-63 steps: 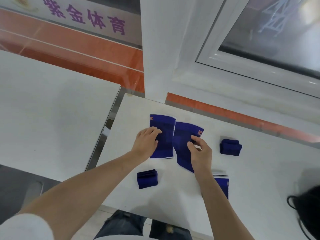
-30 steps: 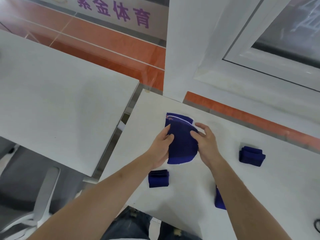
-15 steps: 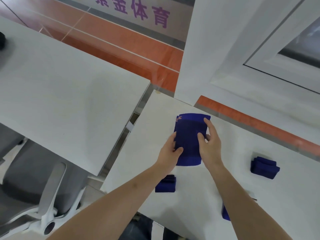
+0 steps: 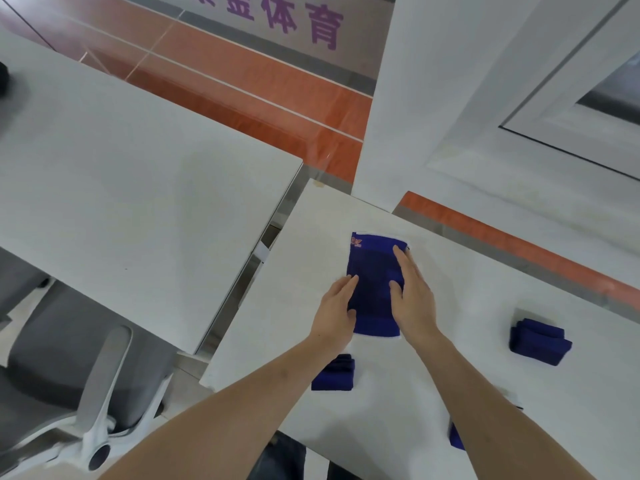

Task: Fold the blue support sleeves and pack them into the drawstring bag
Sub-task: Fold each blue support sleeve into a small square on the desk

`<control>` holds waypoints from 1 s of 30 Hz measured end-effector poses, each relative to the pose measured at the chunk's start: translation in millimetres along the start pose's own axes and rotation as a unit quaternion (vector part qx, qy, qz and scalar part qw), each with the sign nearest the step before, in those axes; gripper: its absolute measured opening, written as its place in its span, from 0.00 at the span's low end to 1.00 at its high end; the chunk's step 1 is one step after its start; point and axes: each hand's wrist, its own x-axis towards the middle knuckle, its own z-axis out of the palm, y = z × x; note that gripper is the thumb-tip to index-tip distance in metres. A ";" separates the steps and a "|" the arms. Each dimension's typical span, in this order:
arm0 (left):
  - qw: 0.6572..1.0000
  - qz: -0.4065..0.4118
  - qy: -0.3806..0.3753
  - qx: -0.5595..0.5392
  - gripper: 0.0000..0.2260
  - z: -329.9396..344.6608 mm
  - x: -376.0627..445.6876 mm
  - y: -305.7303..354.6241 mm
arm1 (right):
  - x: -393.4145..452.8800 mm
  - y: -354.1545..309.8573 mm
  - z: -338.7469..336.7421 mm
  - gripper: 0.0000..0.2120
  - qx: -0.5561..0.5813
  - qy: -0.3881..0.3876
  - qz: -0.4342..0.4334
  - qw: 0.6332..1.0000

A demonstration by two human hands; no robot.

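Nearby, folded sleeves and beside both hands' released grips, left, right, flat on blue sleeve.

Right forearm hides most of a blue sleeve.

Flat sleeve centre on table; folded sleeve right.

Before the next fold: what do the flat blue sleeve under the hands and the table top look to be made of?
Flat blue sleeve: looks like soft knitted elastic fabric, matte, with darker ribbed bands across and a pale edge; it lies limp under the left hand and right hand. Table top: a hard, smooth white board, probably laminate, low sheen.
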 end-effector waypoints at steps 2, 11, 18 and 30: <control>1.000 0.002 0.012 -0.005 0.30 0.0 0.7 -1.3 | 0.0 1.6 -1.5 0.31 0.014 0.014 -0.014 1.000; 0.997 0.023 0.055 -0.040 0.27 1.2 2.5 -5.7 | 8.9 6.6 2.3 0.30 0.018 0.041 -0.028 0.999; 0.995 0.027 0.077 -0.055 0.25 10.8 -5.7 -9.2 | 11.5 8.5 4.6 0.30 0.001 0.025 -0.028 0.999; 0.996 0.000 0.058 0.066 0.25 10.7 1.6 -18.2 | 14.2 14.5 0.4 0.24 -0.132 -0.021 0.026 0.991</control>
